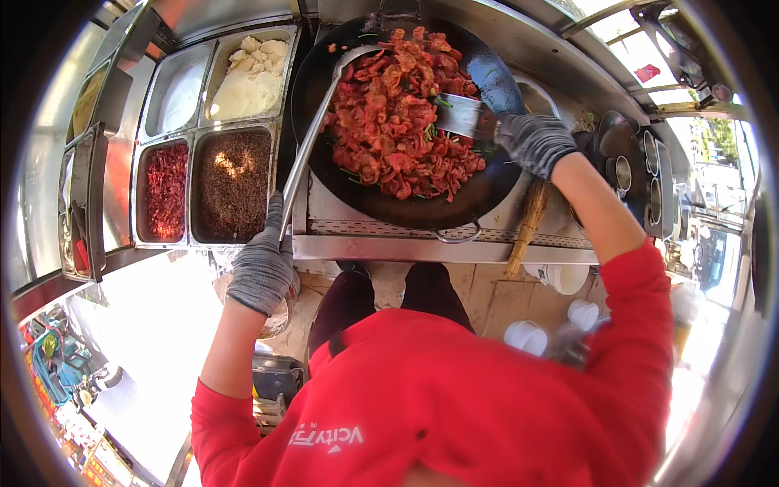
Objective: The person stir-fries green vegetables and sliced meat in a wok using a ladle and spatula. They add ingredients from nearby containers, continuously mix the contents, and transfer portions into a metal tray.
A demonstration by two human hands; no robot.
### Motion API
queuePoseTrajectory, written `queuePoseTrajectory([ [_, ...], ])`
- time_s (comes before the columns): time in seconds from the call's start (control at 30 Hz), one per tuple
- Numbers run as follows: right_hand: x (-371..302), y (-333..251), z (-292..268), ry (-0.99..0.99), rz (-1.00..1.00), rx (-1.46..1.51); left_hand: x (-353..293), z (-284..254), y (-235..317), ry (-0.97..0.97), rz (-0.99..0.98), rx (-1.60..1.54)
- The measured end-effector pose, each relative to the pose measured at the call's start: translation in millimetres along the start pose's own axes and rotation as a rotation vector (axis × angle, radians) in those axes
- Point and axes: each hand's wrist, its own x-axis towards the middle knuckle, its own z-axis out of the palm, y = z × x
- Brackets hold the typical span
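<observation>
There, the gloved left hand (262,264) had its fingers closed around a long ladle (312,138) whose bowl reached up into the wok (406,207). The right hand (534,142) gripped a spatula (458,116) pushed into the red meat (398,114) just left of its fingers. Four trays (191,187) sat beyond the left fingers.

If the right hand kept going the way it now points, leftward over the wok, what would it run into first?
Most likely the heap of red stir-fried food in the wok. The right hand holds a flat metal spatula whose blade already reaches into that pile. Beyond it lies the ladle, though depth is unclear.
</observation>
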Motion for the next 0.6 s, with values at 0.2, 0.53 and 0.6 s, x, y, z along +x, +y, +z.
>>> queuePoseTrajectory([
  [0.2,-62,42,3,-0.594,0.254,0.541,4,26,-5,-0.093,0.003,-0.039],
  [0.53,-35,8,-8,-0.082,0.067,0.075,-19,23,17,0.11,0.032,-0.045],
  [0.6,-57,41,-36,-0.311,0.134,-0.157,4,25,31,0.108,-0.061,0.037],
])
